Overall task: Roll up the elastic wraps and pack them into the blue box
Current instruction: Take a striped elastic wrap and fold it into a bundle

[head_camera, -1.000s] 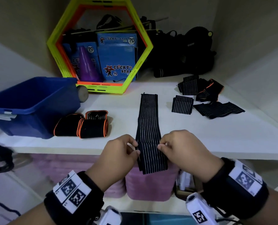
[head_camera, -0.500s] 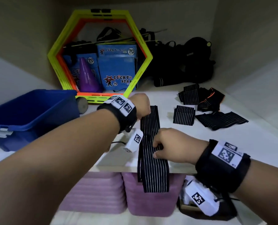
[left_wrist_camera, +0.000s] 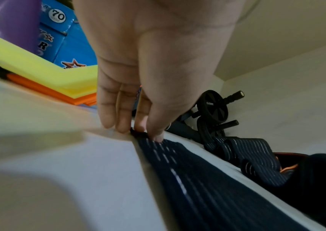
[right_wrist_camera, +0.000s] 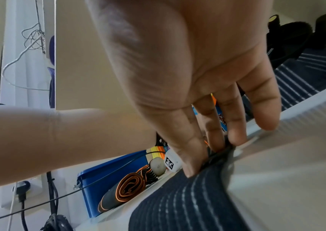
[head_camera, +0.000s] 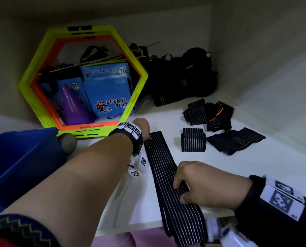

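While your left hand (head_camera: 143, 126) pinches the striped wrap's (head_camera: 163, 168) far end and your right hand (head_camera: 200, 182) pinches its middle on the shelf (head_camera: 255, 175), the overhanging tail risks dragging it crooked as you roll.

The left arm was extended forward, its left hand (head_camera: 143, 126) at the far end of the striped wrap (head_camera: 163, 168), fingertips (left_wrist_camera: 154, 132) pinching that end. The right hand (head_camera: 200, 182) lay nearer along the wrap, fingers (right_wrist_camera: 193, 156) curled down, pinching a fold.
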